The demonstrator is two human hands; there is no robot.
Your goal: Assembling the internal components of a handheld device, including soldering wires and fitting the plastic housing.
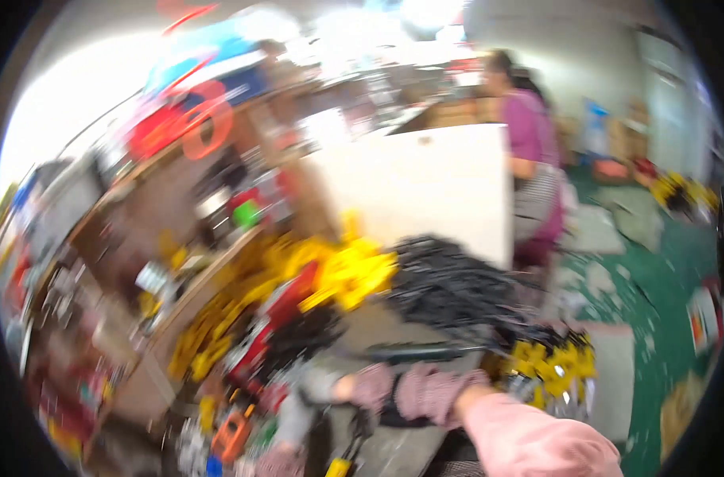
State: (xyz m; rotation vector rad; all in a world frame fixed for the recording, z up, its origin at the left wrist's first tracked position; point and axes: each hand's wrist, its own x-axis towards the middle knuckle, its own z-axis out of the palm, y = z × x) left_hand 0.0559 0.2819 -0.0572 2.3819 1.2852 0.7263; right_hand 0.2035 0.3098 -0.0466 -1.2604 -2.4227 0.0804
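Observation:
Motion blur smears the whole picture. From the lower right my right arm, in a pink sleeve with a mauve knitted cuff, reaches left across the grey bench top (pixel 401 449). My right hand (pixel 320 385), in something pale grey like a glove, is beside a red-edged pile of dark parts (pixel 302 338). Just below it is my left hand (pixel 294 420), also pale grey, above a mauve cuff. Both hands' fingers are too smeared to read, and I cannot tell if they hold anything. A black-and-yellow piece (pixel 340 466) lies close by at the lower edge.
Yellow parts (pixel 350 274) and long black parts (pixel 449 282) are heaped beyond my hands, before a white panel (pixel 417 179). An orange tool-like thing (pixel 231 436) lies left. Yellow-and-silver pieces (pixel 549 366) are stacked right. Another person (pixel 533 135) in purple is beyond the panel.

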